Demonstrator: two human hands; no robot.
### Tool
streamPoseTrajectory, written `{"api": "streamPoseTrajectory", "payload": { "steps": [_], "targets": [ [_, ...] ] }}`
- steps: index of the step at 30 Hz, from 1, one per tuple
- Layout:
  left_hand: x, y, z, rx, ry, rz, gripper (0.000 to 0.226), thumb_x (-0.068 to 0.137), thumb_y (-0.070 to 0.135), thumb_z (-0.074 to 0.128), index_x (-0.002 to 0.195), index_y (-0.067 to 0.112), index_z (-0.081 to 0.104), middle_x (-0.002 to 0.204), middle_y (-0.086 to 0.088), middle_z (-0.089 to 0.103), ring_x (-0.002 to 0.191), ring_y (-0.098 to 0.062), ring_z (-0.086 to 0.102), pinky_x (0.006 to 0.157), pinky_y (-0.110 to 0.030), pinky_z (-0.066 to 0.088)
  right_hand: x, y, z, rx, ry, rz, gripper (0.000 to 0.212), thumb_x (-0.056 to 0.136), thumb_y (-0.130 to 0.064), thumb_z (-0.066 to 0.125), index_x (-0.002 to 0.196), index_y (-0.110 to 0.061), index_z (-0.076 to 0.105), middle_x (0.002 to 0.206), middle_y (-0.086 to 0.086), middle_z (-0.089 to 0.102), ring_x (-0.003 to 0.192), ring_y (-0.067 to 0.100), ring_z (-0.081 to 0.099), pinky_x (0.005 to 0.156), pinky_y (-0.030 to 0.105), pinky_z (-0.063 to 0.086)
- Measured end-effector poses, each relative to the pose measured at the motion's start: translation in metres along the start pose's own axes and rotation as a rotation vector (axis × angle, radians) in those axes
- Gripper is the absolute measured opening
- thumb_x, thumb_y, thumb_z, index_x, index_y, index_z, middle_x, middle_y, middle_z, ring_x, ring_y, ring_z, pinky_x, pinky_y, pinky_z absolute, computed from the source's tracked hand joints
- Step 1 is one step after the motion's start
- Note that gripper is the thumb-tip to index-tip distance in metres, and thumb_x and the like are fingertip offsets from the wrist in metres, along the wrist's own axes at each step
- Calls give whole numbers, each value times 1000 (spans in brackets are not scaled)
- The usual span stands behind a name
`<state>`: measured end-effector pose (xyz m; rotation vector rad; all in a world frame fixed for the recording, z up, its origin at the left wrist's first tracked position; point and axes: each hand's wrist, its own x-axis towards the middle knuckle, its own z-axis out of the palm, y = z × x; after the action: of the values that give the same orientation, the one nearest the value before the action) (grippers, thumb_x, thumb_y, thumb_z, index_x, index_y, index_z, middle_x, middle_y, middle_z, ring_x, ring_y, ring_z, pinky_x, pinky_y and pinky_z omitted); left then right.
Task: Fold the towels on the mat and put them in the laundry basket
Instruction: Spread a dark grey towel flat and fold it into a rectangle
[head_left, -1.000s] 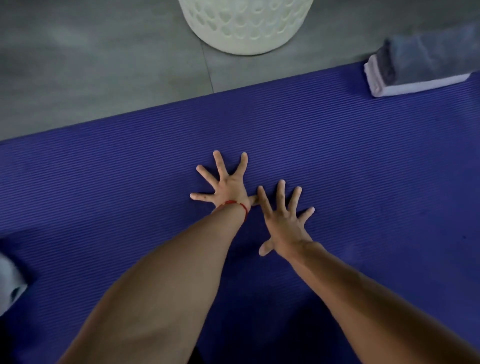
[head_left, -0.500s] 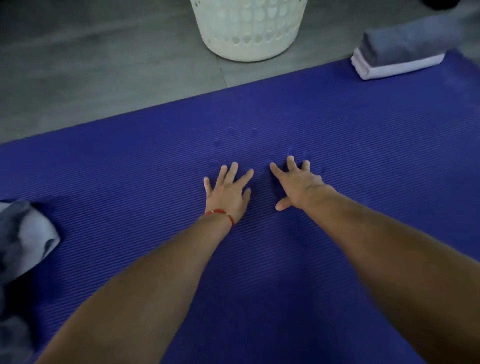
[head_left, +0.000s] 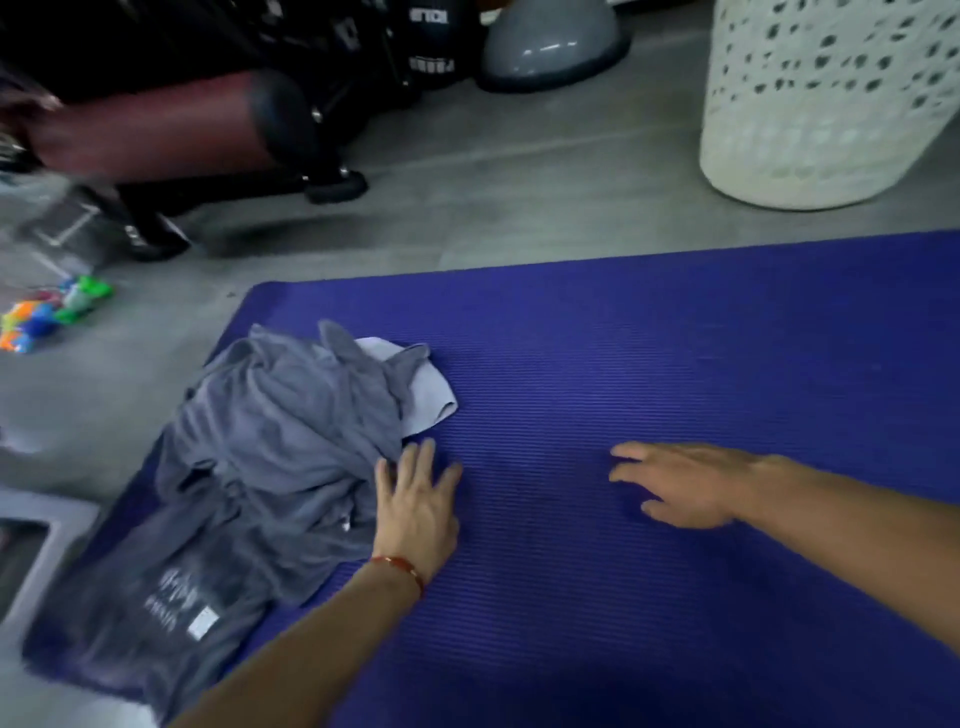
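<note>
**Towels heaped at the mat's left end, both hands flat and holding nothing**

Towels (head_left: 280, 441) lie in a crumpled grey pile on the left end of the purple mat (head_left: 675, 364), with a paler cloth (head_left: 421, 384) showing from under the pile's far edge. Off the mat to the far left, bright plastic toys (head_left: 47, 317) sit on the grey floor (head_left: 467, 208), and dark gym gear (head_left: 218, 119) stands behind them. The left hand (head_left: 415, 499), with a red bracelet (head_left: 402, 566) at its wrist, rests flat on the mat with fingers straight, its fingertips touching the pile's near right edge; it grasps nothing. The right hand (head_left: 680, 480) is apart to the right, fingers extended low over bare mat, also released; contact with the mat cannot be told through the blur. A white perforated laundry basket (head_left: 821, 104) stands on the floor beyond the mat's far right edge.
</note>
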<state>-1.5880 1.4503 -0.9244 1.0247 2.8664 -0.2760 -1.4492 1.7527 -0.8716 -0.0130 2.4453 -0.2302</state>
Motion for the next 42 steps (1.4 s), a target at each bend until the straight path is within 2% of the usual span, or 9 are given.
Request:
{"api": "streamPoseTrajectory", "payload": {
  "steps": [3, 8, 14, 23, 27, 33, 36, 38, 42],
  "targets": [
    [8, -57, -7, 124, -25, -182, 71, 80, 32, 73, 146, 39, 46, 156, -5, 34, 142, -40, 27, 106, -71, 18, 3, -17, -11, -28, -7, -24, 54, 106, -33, 46, 158, -30, 31, 167, -10, 15, 142, 17, 41, 113, 36, 42],
    [30, -90, -12, -23, -47, -260, 12, 100, 27, 56, 107, 30, 65, 119, 11, 56, 128, -24, 36, 105, -76, 23, -8, -25, -14, -80, -23, -33, 52, 107, -35, 44, 157, -29, 33, 164, -11, 21, 140, 16, 43, 114, 35, 40],
    [30, 2, -47, -419, 271, 63, 15, 101, 17, 43, 100, 28, 54, 100, 5, 62, 94, -28, 59, 82, -43, 35, -25, -15, -10, 87, 106, 65, 61, 97, -55, 56, 152, -34, 40, 152, -15, 40, 126, 8, 49, 105, 30, 44],
    [14, 195, -106, -1075, 332, 461, 14, 107, 25, 49, 97, 20, 58, 88, 2, 58, 81, -16, 53, 74, -42, 45, -68, 48, -21, 1707, 121, 324, 45, 105, -48, 47, 119, -9, 64, 115, 25, 70, 96, 40, 73, 77, 48, 62],
    [-11, 237, -102, -1126, 196, 643, 9, 101, 12, 57, 103, 9, 65, 97, 5, 58, 89, -13, 53, 84, -29, 45, -94, 75, 21, 1634, 66, 235, 22, 99, -8, 57, 103, -12, 78, 93, 11, 64, 78, 20, 52, 71, 34, 59],
    [-36, 226, -61, -1072, 41, 611, 13, 99, 22, 63, 110, 15, 61, 110, 8, 56, 99, -2, 53, 86, -12, 42, -105, 71, 69, 1468, 35, 260, 30, 100, -10, 63, 127, -20, 69, 113, 8, 77, 100, 19, 71, 96, 39, 57],
    [-19, 182, -21, -733, 214, 347, 30, 93, 29, 61, 123, 24, 59, 129, 4, 53, 122, -16, 50, 102, -43, 45, -97, 61, 72, 1242, 7, 286, 24, 100, -21, 66, 123, -27, 70, 112, -2, 77, 99, 14, 75, 89, 34, 60],
    [-3, 142, 0, -370, 59, 140, 54, 94, 41, 57, 146, 37, 44, 157, 0, 30, 148, -29, 24, 112, -67, 25, -90, 55, 67, 1118, 43, 303, 22, 99, -25, 66, 120, -29, 68, 113, -4, 74, 97, 14, 74, 85, 32, 61],
    [12, 104, 13, -420, -168, 20, 30, 99, 33, 59, 129, 34, 60, 148, 5, 45, 144, -28, 30, 109, -72, 22, -74, 44, 55, 883, 116, 299, 21, 98, -29, 65, 120, -29, 65, 113, -2, 71, 99, 16, 69, 86, 32, 60]
  ]
}}
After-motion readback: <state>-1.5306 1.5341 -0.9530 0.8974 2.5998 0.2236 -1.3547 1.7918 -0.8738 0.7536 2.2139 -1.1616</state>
